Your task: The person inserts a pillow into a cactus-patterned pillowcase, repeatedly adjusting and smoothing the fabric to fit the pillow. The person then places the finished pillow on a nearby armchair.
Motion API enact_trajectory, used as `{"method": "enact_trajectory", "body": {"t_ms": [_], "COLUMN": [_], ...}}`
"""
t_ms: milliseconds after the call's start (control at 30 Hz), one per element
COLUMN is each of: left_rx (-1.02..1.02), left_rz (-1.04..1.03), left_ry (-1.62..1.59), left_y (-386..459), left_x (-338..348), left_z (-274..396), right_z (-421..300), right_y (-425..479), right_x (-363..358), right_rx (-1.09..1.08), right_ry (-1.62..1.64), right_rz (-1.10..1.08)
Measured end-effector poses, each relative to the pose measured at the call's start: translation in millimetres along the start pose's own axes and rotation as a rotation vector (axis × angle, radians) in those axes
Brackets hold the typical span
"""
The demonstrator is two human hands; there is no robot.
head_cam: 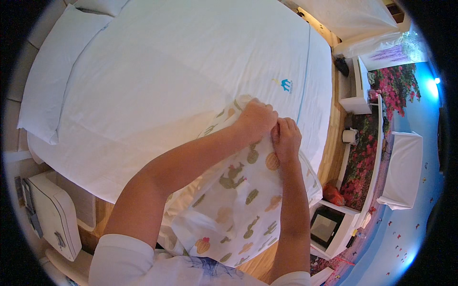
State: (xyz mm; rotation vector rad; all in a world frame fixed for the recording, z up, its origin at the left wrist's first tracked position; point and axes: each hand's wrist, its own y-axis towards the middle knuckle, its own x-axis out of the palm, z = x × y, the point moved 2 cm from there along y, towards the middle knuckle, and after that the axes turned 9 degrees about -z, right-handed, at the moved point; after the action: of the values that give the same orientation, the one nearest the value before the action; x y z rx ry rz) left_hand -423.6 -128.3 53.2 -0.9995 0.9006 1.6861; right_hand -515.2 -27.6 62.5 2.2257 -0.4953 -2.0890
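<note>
A white fabric sheet with a cactus print hangs from my two hands over the near edge of the bed, down past my front. My left hand is closed on its upper part. Close beside it on the right, my right hand pinches the same fabric. Beyond the hands lies a large bed with a smooth white cover, which bears a small blue logo and a blue line near its foot end. Part of the printed fabric rests on this cover.
White pillows lie at the bed's head, upper left. A white bedside cabinet stands at lower left. Along the right are white shelving, an orange-red bag, a dark-framed box-like appliance and a wooden floor.
</note>
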Motion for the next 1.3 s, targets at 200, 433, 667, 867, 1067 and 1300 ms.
{"method": "enact_trajectory", "body": {"t_ms": [200,433,667,867,1067,1300], "left_rx": [0.036,0.017,0.224,0.275,0.402,0.433], "left_rz": [0.139,-0.058,0.082,0.133,0.27,0.322], "left_ry": [-0.378,-0.481,-0.306,-0.153,0.187,0.272], "left_y": [1.6,5.1,-1.1,6.6,10.6,-13.8], "left_x": [-3.1,2.8,-3.4,-2.6,-8.0,-4.3], "left_z": [-12.0,-14.9,-17.7,-24.8,-27.1,-41.5], "right_z": [5.7,5.3,9.0,5.3,2.5,5.6], "right_y": [-7.9,-6.0,-6.1,-4.9,-2.1,-5.9], "right_x": [2.8,3.9,1.5,-2.8,-4.5,-4.9], "right_rx": [0.143,0.207,0.234,0.202,0.171,0.164], "right_ry": [0.073,0.149,0.274,0.248,0.007,0.013], "right_rz": [0.162,0.166,0.115,0.095,0.119,0.048]}}
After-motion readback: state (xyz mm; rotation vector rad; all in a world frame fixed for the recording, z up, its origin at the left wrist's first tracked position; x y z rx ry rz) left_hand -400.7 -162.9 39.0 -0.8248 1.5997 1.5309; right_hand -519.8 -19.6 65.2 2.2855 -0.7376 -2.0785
